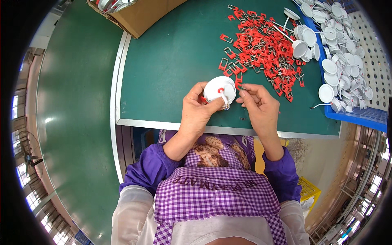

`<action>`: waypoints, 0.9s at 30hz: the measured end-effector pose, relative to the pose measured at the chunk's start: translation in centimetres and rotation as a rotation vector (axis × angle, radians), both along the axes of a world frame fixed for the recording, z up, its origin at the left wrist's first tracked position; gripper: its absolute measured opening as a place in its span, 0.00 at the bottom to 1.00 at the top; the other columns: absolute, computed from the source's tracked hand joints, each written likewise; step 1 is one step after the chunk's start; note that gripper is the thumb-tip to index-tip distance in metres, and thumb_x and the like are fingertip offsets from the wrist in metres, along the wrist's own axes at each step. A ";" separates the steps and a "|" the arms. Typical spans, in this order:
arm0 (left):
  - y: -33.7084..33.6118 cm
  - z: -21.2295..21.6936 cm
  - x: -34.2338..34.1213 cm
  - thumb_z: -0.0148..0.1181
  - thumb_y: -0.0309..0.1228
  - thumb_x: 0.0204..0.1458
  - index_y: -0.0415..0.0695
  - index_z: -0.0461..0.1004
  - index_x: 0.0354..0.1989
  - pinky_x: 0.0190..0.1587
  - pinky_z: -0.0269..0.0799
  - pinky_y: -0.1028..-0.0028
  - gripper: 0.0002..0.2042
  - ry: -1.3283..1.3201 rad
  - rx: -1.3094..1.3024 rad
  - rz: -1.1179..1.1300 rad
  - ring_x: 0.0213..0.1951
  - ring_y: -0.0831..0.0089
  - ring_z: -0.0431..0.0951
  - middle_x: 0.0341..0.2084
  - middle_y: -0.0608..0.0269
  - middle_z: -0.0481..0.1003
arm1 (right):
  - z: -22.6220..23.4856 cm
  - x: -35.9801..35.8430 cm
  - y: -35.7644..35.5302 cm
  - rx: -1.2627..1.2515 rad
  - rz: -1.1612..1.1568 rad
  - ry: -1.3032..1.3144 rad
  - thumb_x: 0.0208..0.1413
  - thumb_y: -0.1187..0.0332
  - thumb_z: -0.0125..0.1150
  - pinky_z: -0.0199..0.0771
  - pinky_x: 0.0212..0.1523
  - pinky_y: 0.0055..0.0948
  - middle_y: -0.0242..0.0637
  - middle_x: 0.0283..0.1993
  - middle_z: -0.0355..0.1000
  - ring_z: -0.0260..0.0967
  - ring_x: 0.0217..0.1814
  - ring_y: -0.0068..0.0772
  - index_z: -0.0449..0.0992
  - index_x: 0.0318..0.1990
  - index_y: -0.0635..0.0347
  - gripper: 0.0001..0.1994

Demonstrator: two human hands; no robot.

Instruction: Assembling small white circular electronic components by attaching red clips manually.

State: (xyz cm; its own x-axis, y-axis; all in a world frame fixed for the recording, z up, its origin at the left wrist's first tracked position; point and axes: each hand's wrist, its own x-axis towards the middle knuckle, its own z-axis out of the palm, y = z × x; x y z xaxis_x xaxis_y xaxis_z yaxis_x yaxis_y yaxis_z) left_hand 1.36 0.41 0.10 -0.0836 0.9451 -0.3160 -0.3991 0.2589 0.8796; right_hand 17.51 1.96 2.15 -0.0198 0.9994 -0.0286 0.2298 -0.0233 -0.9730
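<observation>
A round white plastic piece point(213, 89) with a red centre and a short white stem is gripped by my left hand point(196, 107), thumb across its front. Something red shows by that hand's fingers. Close to its right edge, my right hand point(260, 107) pinches a small red clip with a metal loop point(240, 86) between thumb and fingertips. Whether the clip touches the white piece I cannot tell. Beyond my hands spreads a heap of similar red clips point(261, 45) with metal loops.
At the right, a blue crate point(355, 122) holds many white round pieces point(345, 61), and a few more point(300, 48) lie beside the clip heap. A cardboard box point(141, 20) stands at the far left of the green table point(163, 61). A yellow crate point(309, 192) sits low at the right.
</observation>
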 end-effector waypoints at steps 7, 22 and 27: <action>0.0 -0.5 0.4 0.72 0.25 0.42 0.39 0.72 0.31 0.30 0.67 0.82 0.12 0.175 -0.025 0.043 0.28 0.85 0.70 0.25 0.70 0.73 | -0.2 -0.5 -0.9 0.208 0.054 -0.192 0.56 0.77 0.58 0.77 0.31 0.25 0.43 0.33 0.76 0.78 0.32 0.31 0.75 0.39 0.69 0.06; 0.6 -0.6 -0.3 0.70 0.24 0.46 0.38 0.77 0.43 0.38 0.71 0.81 0.15 0.360 0.141 -0.162 0.35 0.82 0.75 0.33 0.68 0.78 | -1.2 -0.7 -1.3 0.243 0.029 -0.249 0.56 0.77 0.57 0.78 0.30 0.27 0.45 0.33 0.75 0.78 0.30 0.34 0.75 0.39 0.68 0.05; 1.1 -0.9 -0.3 0.68 0.24 0.47 0.39 0.77 0.43 0.39 0.71 0.79 0.14 0.579 0.289 -0.224 0.35 0.82 0.74 0.33 0.69 0.78 | -1.3 -1.1 -1.3 0.227 -0.020 -0.236 0.56 0.77 0.57 0.78 0.30 0.27 0.45 0.33 0.75 0.78 0.30 0.34 0.75 0.38 0.68 0.04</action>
